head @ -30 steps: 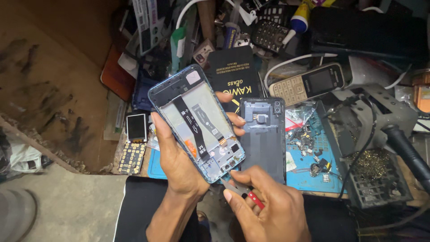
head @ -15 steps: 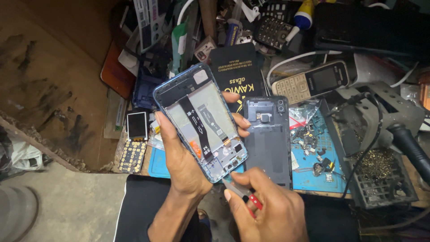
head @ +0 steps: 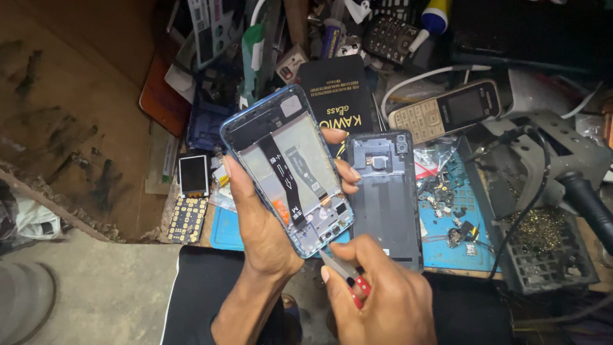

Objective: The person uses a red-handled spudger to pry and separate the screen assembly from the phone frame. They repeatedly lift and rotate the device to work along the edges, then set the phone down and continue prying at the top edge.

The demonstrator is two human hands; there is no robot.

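An opened smartphone (head: 288,169), with its back removed and the blue frame, flex cables and lower board exposed, is held tilted above the near edge of the table (head: 191,233). It is gripped by the left hand (head: 268,223): the thumb lies along the left edge of the frame and the fingers (head: 348,172) are wrapped round the right edge, clamped on the phone.

A screwdriver with a red handle (head: 348,281) is held in the right hand (head: 380,294), the fingers closed around it in a pinch. Its metal tip is set at the lower right corner of the phone frame, touching or just short of it; which cannot be told.

The detached dark grey back cover (head: 386,198) lies inner side up on a blue work mat (head: 447,236), just right of the held phone. Small screws and loose parts are scattered on the mat beside the cover. A black flat box (head: 335,89) lies behind the phone. A beige keypad phone (head: 444,112) rests further right. A small display module (head: 193,176) and a keypad board (head: 187,219) lie at the left of the mat. A black mesh tray (head: 549,255) stands at the right.
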